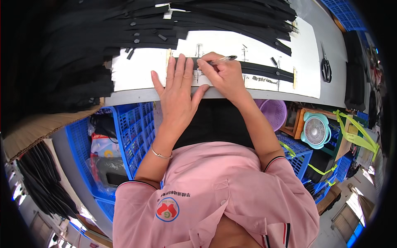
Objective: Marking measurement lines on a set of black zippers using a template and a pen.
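- Desk (pixel 337 62): grey surface beneath and beyond both hands, its near edge passing under the left hand (pixel 178 87) and right hand (pixel 225 78)
- White sheet (pixel 304 53): on the desk, below both hands and reaching past them on either side; dark drawn marks (pixel 245 51) beyond and beside the right hand
- Pile of black strips (pixel 144 25): beyond both hands and to the left of the left hand, partly covering the sheet; some strips bear small grey tabs
- Scissors (pixel 326 68): well to the right of the right hand, on the desk, black handles toward the person
- Room below the desk edge: a blue crate (pixel 138 136) with wrapped goods, left of the left forearm; a purple basket (pixel 273 111) and a turquoise fan (pixel 316 130), right of the right forearm
- Cardboard (pixel 49 124): nearer the person than the pile, well to the left of the left hand
- Black strip (pixel 264 71): lying across the sheet under both hands, its visible length running out to the right of the right hand
- Left hand: flat and palm down, fingers extended and slightly spread, thumb held wide toward the right hand; fingertips over the strip's left part
- Right hand: fingers closed narrowly around a pen (pixel 223 60), beside the left fingertips; the pen's rear end projects rightward, its writing tip not clearly visible
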The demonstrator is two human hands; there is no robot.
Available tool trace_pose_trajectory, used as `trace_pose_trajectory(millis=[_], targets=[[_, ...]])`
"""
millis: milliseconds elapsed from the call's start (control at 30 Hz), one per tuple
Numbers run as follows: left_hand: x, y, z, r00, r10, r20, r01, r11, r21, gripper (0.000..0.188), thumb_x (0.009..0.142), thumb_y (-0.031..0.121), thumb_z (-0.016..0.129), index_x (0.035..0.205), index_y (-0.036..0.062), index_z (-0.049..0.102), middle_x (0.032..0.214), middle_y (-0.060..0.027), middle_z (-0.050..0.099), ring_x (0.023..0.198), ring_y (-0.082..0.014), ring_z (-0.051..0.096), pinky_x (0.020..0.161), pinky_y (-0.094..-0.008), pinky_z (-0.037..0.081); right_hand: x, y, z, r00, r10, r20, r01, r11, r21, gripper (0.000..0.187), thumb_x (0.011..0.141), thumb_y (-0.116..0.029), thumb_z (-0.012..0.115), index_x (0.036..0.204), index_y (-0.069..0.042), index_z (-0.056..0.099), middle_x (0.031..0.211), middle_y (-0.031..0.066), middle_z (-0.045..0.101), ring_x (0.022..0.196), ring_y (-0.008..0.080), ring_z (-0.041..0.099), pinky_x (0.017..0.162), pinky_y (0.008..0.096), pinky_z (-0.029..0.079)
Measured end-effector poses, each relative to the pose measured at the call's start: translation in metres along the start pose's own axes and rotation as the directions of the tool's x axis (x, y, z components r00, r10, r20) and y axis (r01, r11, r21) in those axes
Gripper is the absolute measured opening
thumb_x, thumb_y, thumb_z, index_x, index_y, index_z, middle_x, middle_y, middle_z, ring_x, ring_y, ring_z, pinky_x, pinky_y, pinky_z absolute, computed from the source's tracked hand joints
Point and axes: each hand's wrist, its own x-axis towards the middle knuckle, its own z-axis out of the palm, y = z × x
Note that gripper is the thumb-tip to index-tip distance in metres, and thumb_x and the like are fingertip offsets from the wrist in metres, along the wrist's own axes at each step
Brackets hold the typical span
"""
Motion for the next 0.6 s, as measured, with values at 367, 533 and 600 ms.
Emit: trace_pose_trajectory(millis=[367,533,600], targets=[[-0.002,-0.002,0.002,0.999,0.0,0.038,-0.001,0.999,0.034,0.076,0.095,0.042,0.072,0.155,0.0039,0.045,0.163,-0.0144,0.042,0.156,-0.0326,0.029,0.123,-0.0645,0.001,-0.018,0.003,-0.053,0.946,0.143,-0.291,-0.101,0.983,0.154,0.014,0.099,-0.012,0.066,0.094,-0.001,0.073,0.071,0.0028,0.07,0.061,0.0048,0.059,0.057,0.0232,0.046],[-0.001,-0.001,0.001,0.999,0.003,0.053,-0.003,1.0,0.017,0.08,0.095,0.043,0.072,0.158,0.0042,0.041,0.165,-0.0166,0.038,0.157,-0.0361,0.025,0.123,-0.0653,0.0,-0.026,0.031,-0.082,0.904,0.218,-0.368,-0.206,0.976,0.072,0.016,0.1,-0.015,0.067,0.095,-0.001,0.074,0.068,-0.0005,0.066,0.059,0.0026,0.051,0.054,0.0228,0.041],[0.002,0.005,0.001,0.999,-0.011,0.052,0.011,1.0,0.001,0.082,0.095,0.043,0.072,0.159,0.0047,0.039,0.166,-0.0172,0.035,0.157,-0.0374,0.023,0.122,-0.0656,0.0,-0.027,0.03,-0.083,0.911,0.303,-0.282,-0.287,0.953,0.097,0.019,0.102,-0.016,0.064,0.096,0.0,0.071,0.083,0.0019,0.068,0.073,0.0057,0.057,0.063,0.0224,0.043]])
